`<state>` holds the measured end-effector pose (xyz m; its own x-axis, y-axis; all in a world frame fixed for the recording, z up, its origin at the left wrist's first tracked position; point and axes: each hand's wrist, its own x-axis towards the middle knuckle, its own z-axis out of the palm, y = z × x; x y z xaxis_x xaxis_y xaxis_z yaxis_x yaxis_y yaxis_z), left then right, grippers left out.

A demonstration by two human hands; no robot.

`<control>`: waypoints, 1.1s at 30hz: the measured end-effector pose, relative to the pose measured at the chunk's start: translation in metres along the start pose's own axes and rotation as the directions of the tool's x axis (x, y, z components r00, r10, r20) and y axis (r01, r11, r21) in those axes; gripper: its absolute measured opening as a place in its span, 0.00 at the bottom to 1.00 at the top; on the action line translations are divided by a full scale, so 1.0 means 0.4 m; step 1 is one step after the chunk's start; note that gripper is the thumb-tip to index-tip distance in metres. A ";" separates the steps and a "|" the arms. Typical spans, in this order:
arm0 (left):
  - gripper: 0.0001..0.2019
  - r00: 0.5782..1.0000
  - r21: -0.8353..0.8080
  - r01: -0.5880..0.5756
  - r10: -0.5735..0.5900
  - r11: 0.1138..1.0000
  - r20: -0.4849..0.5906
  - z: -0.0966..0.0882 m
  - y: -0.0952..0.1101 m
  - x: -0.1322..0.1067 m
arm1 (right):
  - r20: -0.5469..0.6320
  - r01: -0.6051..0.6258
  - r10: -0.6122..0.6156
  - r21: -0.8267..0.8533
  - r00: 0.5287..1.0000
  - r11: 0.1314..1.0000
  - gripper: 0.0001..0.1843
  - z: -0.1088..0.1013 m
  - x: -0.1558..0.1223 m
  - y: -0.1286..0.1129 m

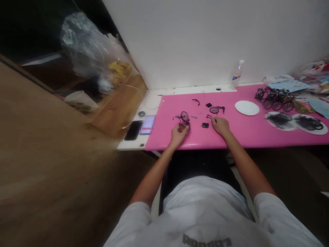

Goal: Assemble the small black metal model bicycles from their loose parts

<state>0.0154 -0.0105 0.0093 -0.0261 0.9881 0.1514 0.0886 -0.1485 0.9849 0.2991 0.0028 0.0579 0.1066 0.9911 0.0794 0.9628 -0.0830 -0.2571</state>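
With closed fingers, my left hand (pixel 179 135) grips a small black model bicycle (pixel 184 117) by one of its wheels, low over the pink mat (pixel 164 137). To the right, my right hand (pixel 220 125) is closed at a small dark forked part (pixel 209 117), its fingertips pinching one end. Around the hands lie a loose wheel with a dark frame piece (pixel 214 109), a curved black strip (pixel 196 102), a small grey wrench-like piece (pixel 194 117), a black square piece (pixel 209 105) and a black block (pixel 205 125).
An empty white plate (pixel 246 107) lies right of the parts. Two plates (pixel 267 120) of black parts and a row of model bicycles (pixel 277 97) sit farther right. A clear bottle (pixel 236 73) stands by the wall. Dark phone-like slab (pixel 132 130) at left.
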 end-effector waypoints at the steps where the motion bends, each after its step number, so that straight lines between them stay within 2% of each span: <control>1: 0.22 1.000 -0.001 -0.007 0.007 1.000 -0.003 0.001 -0.001 0.001 | 0.003 0.000 0.000 -0.008 1.000 1.000 0.32 -0.001 0.000 0.000; 12: 0.18 0.997 0.097 -0.079 0.080 0.992 -0.014 0.001 -0.013 0.006 | -0.053 0.027 -0.028 -0.018 0.998 0.999 0.28 0.015 0.010 0.014; 15: 0.18 0.995 0.129 -0.091 0.094 0.987 -0.018 0.001 -0.014 0.007 | -0.089 0.021 -0.014 0.081 0.996 0.997 0.26 0.024 0.016 0.024; 18: 0.17 0.994 0.176 -0.102 0.109 0.979 -0.030 0.000 -0.012 0.006 | -0.153 0.028 0.011 0.250 0.988 0.968 0.21 0.028 0.020 0.036; 21: 0.17 0.991 0.223 -0.126 0.135 0.967 -0.027 -0.003 -0.006 0.004 | -0.229 0.116 -0.023 0.403 0.973 0.908 0.23 0.025 0.023 0.049; 24: 0.17 0.989 0.257 -0.143 0.150 0.956 -0.007 -0.005 0.005 -0.001 | -0.305 0.202 -0.055 0.474 0.951 0.857 0.35 0.016 0.024 0.051; 26: 0.16 0.987 0.283 -0.154 0.158 0.947 0.009 -0.004 0.014 -0.006 | -0.324 0.208 -0.036 0.515 0.945 0.831 0.40 0.010 0.021 0.040; 28: 0.14 0.985 0.309 -0.173 0.173 0.935 0.027 -0.003 0.022 -0.011 | -0.314 0.214 -0.023 0.588 0.949 0.780 0.41 0.006 0.014 0.015; 30: 0.12 0.979 0.329 -0.205 0.200 0.922 0.048 -0.002 0.029 -0.015 | -0.284 0.226 -0.031 0.685 0.958 0.693 0.41 0.008 0.003 -0.023; 33: 0.11 0.965 0.354 -0.263 0.251 0.897 0.081 -0.002 0.034 -0.019 | -0.224 0.258 -0.130 0.787 0.966 0.560 0.39 0.023 -0.018 -0.088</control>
<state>0.0160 -0.0199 0.0217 0.0774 0.9190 0.3866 0.4392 -0.3795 0.8143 0.2623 -0.0004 0.0574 0.0339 0.9448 0.3258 0.3717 0.2907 -0.8817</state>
